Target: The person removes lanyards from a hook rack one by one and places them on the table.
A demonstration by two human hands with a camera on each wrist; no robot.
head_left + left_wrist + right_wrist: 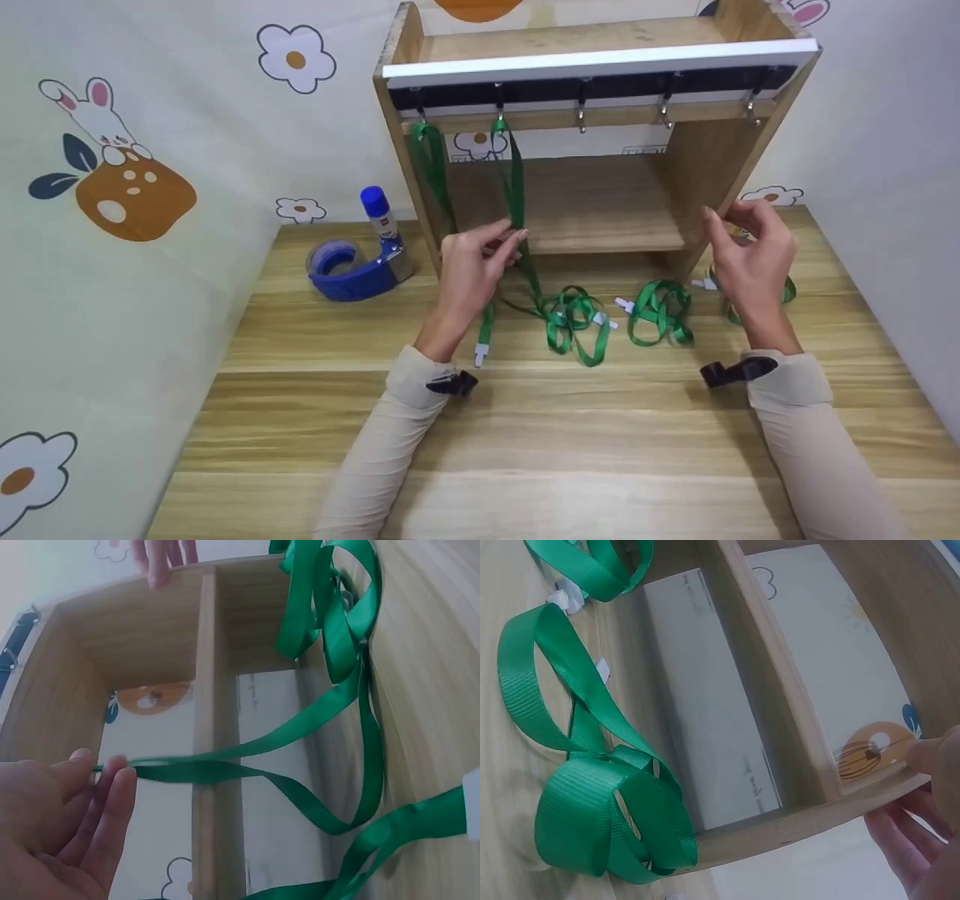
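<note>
My left hand (472,262) pinches a green lanyard (516,180) between thumb and fingertips, in front of the wooden shelf unit. This lanyard's top loops over the second hook (500,105), and its lower part runs down to a green heap (577,322) on the table. In the left wrist view the ribbon (300,724) stretches sideways from my fingertips. On the first hook hangs another lanyard (429,157), its white clip end (481,354) at the table. My right hand (757,255) holds the right side panel (810,829) of the shelf unit, thumb inside and fingers outside.
To the right on the table lie a coiled lanyard (660,311) and another partly behind my right hand. Three further hooks (581,116) carry nothing. At the left stand a blue tape dispenser (356,281) and a glue stick (379,210). Patterned walls (225,150) enclose the table.
</note>
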